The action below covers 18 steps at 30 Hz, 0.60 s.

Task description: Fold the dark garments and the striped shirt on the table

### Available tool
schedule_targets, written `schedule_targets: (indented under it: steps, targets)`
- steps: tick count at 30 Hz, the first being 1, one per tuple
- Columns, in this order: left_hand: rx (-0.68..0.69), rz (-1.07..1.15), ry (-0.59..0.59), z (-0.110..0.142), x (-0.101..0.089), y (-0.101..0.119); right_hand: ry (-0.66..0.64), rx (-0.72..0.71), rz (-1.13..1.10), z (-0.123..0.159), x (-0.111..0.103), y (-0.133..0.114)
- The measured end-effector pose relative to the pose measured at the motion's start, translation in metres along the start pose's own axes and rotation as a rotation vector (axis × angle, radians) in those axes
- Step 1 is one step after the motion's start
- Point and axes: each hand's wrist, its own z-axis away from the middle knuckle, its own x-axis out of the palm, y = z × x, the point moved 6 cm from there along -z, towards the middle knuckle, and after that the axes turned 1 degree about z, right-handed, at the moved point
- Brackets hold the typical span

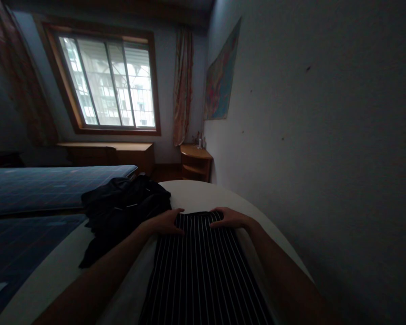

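A black garment with thin white stripes (203, 266) lies lengthwise on a pale round table (203, 194), its far end showing a dark, slightly curved top edge. My left hand (167, 222) rests at the garment's far left corner, thumb and index finger spread apart on the cloth. At the far right corner, my right hand (230, 218) lies in a mirrored pose, thumb and fingers apart, touching the cloth. The near end of the garment runs out of view. Left of my left hand is a crumpled heap of black clothing (122, 203).
A blue checked mattress (54, 187) stands left of the table. A plain wall (307, 158) runs close along the right. Beyond are a wooden corner shelf (196, 152), a wooden desk (131, 148) and a barred window (108, 83) with curtains.
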Motion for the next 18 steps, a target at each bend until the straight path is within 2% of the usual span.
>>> schedule_targets:
  steps: [2, 6, 12, 15, 18]
  targets:
    - [-0.014, -0.033, -0.062, -0.003, -0.004, 0.005, -0.102, 0.001, -0.024, -0.001, 0.001, -0.003]
    - [-0.024, -0.072, -0.160, -0.007, -0.006, 0.012, -0.227, 0.086, 0.031, -0.005, 0.004, -0.003]
    - [-0.022, -0.087, -0.313, -0.007, -0.002, 0.014, -0.337, 0.161, 0.061, -0.006, 0.002, -0.009]
    - [-0.010, -0.075, -0.326, -0.008, -0.004, 0.017, -0.388, 0.188, 0.083, -0.005, 0.001, -0.010]
    - [0.000, -0.054, -0.287, -0.011, -0.010, 0.020, -0.374, 0.188, 0.138, -0.008, -0.002, -0.010]
